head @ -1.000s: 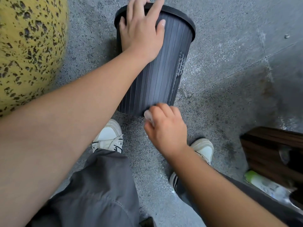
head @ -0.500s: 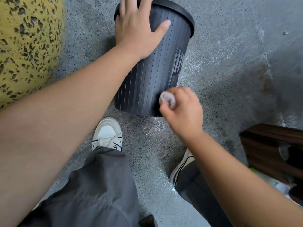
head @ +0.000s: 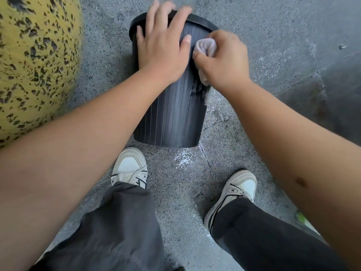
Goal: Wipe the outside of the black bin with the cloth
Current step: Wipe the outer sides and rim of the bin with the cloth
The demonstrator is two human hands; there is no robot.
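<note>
A speckled grey concrete floor [head: 254, 22] carries the black bin [head: 175, 114] at upper centre. The left hand [head: 162, 45] lies flat, fingers spread, on its rim. The right hand [head: 222, 59], fingers closed around the cloth [head: 205, 46], has risen from the bin's base to its upper wall.

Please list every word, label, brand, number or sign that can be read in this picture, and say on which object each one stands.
No text can be read.
Left shoe: a small dark emblem on the side, too small to read.
Right shoe: the same kind of emblem, too small to read.
Black bin: only vertical ribs and a pale smear, no lettering visible.
Cloth in the right hand: no print visible.
</note>
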